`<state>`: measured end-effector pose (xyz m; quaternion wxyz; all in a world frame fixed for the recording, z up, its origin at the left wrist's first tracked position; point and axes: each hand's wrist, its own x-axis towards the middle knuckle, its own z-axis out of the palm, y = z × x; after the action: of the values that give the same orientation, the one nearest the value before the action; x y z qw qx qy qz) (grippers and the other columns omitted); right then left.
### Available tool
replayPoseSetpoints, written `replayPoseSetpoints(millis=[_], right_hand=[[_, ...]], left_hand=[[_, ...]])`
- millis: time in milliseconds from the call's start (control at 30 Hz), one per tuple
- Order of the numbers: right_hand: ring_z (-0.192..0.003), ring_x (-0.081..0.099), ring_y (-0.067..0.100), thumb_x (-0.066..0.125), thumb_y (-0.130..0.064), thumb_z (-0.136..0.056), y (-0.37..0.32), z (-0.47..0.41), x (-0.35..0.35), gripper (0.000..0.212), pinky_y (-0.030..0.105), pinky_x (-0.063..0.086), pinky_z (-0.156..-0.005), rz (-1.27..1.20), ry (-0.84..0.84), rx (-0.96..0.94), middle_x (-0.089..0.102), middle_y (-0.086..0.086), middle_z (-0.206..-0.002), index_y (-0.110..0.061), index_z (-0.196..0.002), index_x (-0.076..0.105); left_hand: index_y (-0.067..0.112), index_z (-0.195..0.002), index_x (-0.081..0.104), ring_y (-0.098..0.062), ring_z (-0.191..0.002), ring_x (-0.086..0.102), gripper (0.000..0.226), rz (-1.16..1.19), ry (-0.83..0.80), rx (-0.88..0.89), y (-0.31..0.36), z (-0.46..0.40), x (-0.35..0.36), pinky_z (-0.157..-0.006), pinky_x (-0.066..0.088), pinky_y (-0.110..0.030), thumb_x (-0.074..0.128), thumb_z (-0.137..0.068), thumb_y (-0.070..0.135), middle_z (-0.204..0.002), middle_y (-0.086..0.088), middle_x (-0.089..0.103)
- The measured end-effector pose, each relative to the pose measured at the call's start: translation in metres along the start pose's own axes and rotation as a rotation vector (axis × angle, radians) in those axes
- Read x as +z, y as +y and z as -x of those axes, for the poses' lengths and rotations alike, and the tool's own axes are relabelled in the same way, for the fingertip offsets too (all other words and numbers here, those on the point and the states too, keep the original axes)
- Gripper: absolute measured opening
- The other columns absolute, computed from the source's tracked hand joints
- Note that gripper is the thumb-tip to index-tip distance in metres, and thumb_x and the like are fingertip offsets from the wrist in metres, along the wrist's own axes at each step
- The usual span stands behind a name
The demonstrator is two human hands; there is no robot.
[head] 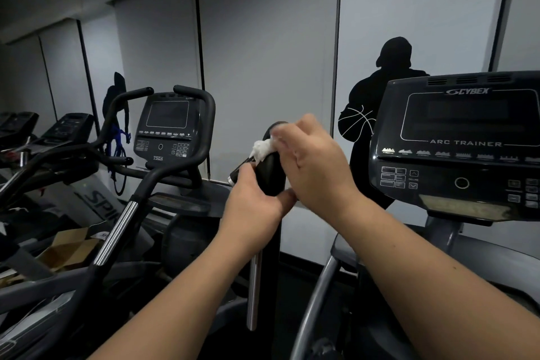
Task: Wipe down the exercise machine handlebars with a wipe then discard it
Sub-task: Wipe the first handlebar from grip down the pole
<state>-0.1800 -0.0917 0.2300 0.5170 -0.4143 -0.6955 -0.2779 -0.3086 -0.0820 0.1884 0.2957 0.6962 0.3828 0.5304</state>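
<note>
Now: two hands (pixel 257 199) (pixel 315 166) — one wipe (pixel 263 149), one handlebar (pixel 270 175).

Handlebar (pixel 270 172): black, padded, upright grip with rounded top, on a dark post; chrome section lower down. Wipe (pixel 263 149): white, crumpled, pressed against upper left side of the grip, just below its rounded top. Part of the wipe is hidden, so full extent can't be told.

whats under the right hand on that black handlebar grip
A crumpled white wipe sticks out from under the right hand, pressed against the black handlebar grip. The rest of the wipe and the grip's right side are covered.
</note>
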Motion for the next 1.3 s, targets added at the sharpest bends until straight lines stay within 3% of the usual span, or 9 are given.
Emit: replayPoseSetpoints(millis=[167, 267, 367, 733, 900, 1000, 1133, 1200, 1300], right_hand=[[-0.071, 0.052, 0.028, 0.056, -0.011, -0.093, 0.003, 0.01, 0.002, 0.01, 0.046, 0.049, -0.055, 0.015, -0.017, -0.016, 0.052, 0.008, -0.086, -0.006, -0.092, 0.065], [-0.07, 0.051, 0.024, 0.054, -0.015, -0.097, 0.011, 0.004, 0.003, 0.011, 0.047, 0.049, -0.06, -0.097, 0.061, 0.103, 0.052, 0.004, -0.086, -0.01, -0.096, 0.065], [-0.07, 0.051, 0.026, 0.057, -0.008, -0.093, 0.002, 0.019, 0.007, 0.007, 0.045, 0.047, -0.056, -0.073, 0.056, 0.037, 0.054, 0.007, -0.084, -0.005, -0.091, 0.064], [-0.078, 0.056, 0.024, 0.056, -0.011, -0.092, 0.013, 0.019, 0.015, 0.01, 0.047, 0.05, -0.068, -0.279, 0.124, 0.258, 0.06, -0.002, -0.083, -0.019, -0.093, 0.062], [-0.068, 0.05, 0.012, 0.059, -0.004, -0.093, 0.005, 0.027, 0.019, 0.016, 0.027, 0.043, -0.063, -0.408, 0.135, 0.352, 0.057, -0.001, -0.08, -0.019, -0.089, 0.061], [-0.067, 0.051, 0.015, 0.058, -0.004, -0.093, 0.006, 0.028, 0.016, 0.016, 0.033, 0.045, -0.062, -0.456, 0.111, 0.383, 0.056, -0.004, -0.076, -0.019, -0.089, 0.062], [-0.071, 0.059, 0.02, 0.059, -0.004, -0.091, 0.005, 0.019, 0.02, 0.02, 0.044, 0.053, -0.067, -0.633, 0.157, 0.632, 0.064, -0.001, -0.074, -0.022, -0.083, 0.062], [-0.069, 0.06, 0.02, 0.059, -0.005, -0.087, 0.0, 0.023, 0.022, 0.017, 0.049, 0.054, -0.063, -0.702, 0.124, 0.696, 0.066, 0.01, -0.076, -0.02, -0.081, 0.062], [-0.065, 0.061, 0.013, 0.061, 0.001, -0.089, 0.003, 0.016, 0.015, 0.018, 0.036, 0.052, -0.055, -0.769, 0.155, 0.723, 0.064, 0.015, -0.074, -0.016, -0.082, 0.062]], left_hand=[[0.026, -0.111, 0.054, -0.008, -0.073, 0.064, 0.047, 0.109, 0.073, 0.026, 0.008, -0.012, 0.007, -0.053, 0.046, -0.01, 0.083, -0.074, 0.022, -0.089, 0.008, 0.069], [0.02, -0.106, 0.051, -0.008, -0.063, 0.056, 0.045, 0.101, 0.131, -0.009, 0.004, -0.013, 0.013, -0.048, 0.042, -0.013, 0.083, -0.075, 0.025, -0.082, 0.004, 0.064], [0.021, -0.104, 0.052, -0.002, -0.056, 0.055, 0.047, 0.129, 0.164, 0.005, 0.002, -0.013, 0.017, -0.049, 0.042, -0.014, 0.084, -0.071, 0.024, -0.075, 0.008, 0.064], [0.024, -0.104, 0.051, -0.013, -0.063, 0.055, 0.041, 0.124, 0.16, 0.022, -0.007, -0.015, 0.021, -0.055, 0.044, -0.028, 0.079, -0.074, 0.025, -0.079, 0.001, 0.063], [0.024, -0.103, 0.051, -0.011, -0.063, 0.057, 0.042, 0.124, 0.156, 0.027, -0.007, -0.015, 0.02, -0.055, 0.046, -0.028, 0.08, -0.073, 0.027, -0.08, 0.001, 0.065], [0.026, -0.102, 0.05, -0.01, -0.059, 0.055, 0.041, 0.105, 0.156, 0.025, -0.007, -0.015, 0.021, -0.052, 0.044, -0.026, 0.078, -0.073, 0.027, -0.077, 0.003, 0.063], [0.024, -0.104, 0.049, -0.012, -0.062, 0.056, 0.04, 0.057, 0.171, 0.016, -0.006, -0.017, 0.021, -0.055, 0.043, -0.027, 0.076, -0.074, 0.026, -0.08, 0.002, 0.061], [0.024, -0.102, 0.049, -0.011, -0.063, 0.056, 0.039, 0.066, 0.178, 0.024, -0.005, -0.016, 0.021, -0.056, 0.044, -0.026, 0.076, -0.074, 0.024, -0.08, 0.003, 0.062], [0.024, -0.101, 0.049, -0.013, -0.061, 0.055, 0.037, 0.056, 0.176, 0.024, -0.004, -0.015, 0.021, -0.055, 0.042, -0.026, 0.075, -0.075, 0.022, -0.078, 0.003, 0.059]])
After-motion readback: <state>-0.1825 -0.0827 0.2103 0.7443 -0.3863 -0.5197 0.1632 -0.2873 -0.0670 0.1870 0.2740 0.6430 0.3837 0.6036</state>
